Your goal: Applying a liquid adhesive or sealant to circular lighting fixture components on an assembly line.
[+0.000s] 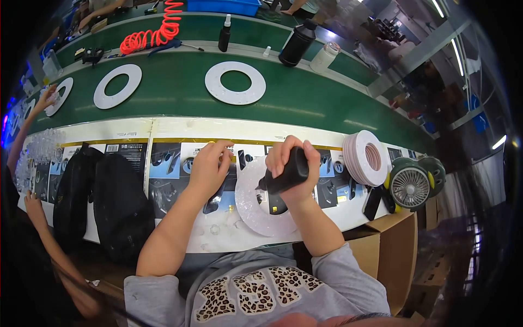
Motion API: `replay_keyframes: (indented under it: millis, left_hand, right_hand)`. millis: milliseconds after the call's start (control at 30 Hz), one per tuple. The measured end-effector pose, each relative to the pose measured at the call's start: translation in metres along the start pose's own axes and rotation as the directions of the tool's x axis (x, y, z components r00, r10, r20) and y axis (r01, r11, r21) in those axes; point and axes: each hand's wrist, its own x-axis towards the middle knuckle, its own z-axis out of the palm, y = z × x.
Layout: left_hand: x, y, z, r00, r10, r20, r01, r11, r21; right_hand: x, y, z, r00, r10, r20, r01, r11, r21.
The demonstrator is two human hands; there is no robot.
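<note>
Gripping black dispenser bottle (287, 174), right hand (294, 163) should trace nozzle steadily along white ring (248, 210); left hand (210, 166) presses its edge, fingers curled.

At upper left you see a red coiled hose (152, 32); at right, a small fan (410, 187) beside stacked white rings (366, 158).

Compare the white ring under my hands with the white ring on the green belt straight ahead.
The ring under the hands lies on the near worktop, partly covered; the ring on the belt lies in full view, untouched. The near one looks translucent and greyish; the belt one is opaque white. The right hand holds a black bottle tip-down over the near ring, the left hand at its edge. Both are flat discs with round centre holes.
</note>
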Motion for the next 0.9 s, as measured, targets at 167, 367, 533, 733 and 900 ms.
replay_keyframes:
  millis: [167,367,533,733,900]
  left_hand:
    - [0.000,-0.001,0.002,1.000,-0.002,0.000,0.002,1.000,-0.018]
    - [0.000,0.000,0.001,1.000,0.006,-0.007,-0.006,1.000,0.005]
    - [0.000,-0.002,0.001,1.000,0.014,-0.002,-0.014,1.000,0.025]
    - [0.000,-0.001,0.001,0.999,0.035,-0.004,-0.035,0.999,0.023]
    - [0.000,0.000,0.002,1.000,0.026,-0.008,-0.026,1.000,0.015]
  right_hand:
    - [-0.005,0.009,-0.002,0.999,0.033,0.011,-0.033,0.999,-0.017]
    - [-0.006,0.011,-0.001,0.998,0.060,0.011,-0.059,0.998,-0.006]
    - [-0.006,0.014,-0.003,0.997,0.070,0.016,-0.071,0.997,0.017]
    - [-0.005,0.014,-0.003,0.998,0.063,0.006,-0.063,0.998,0.006]
    - [-0.005,0.015,-0.003,0.997,0.076,-0.014,-0.076,0.997,-0.027]
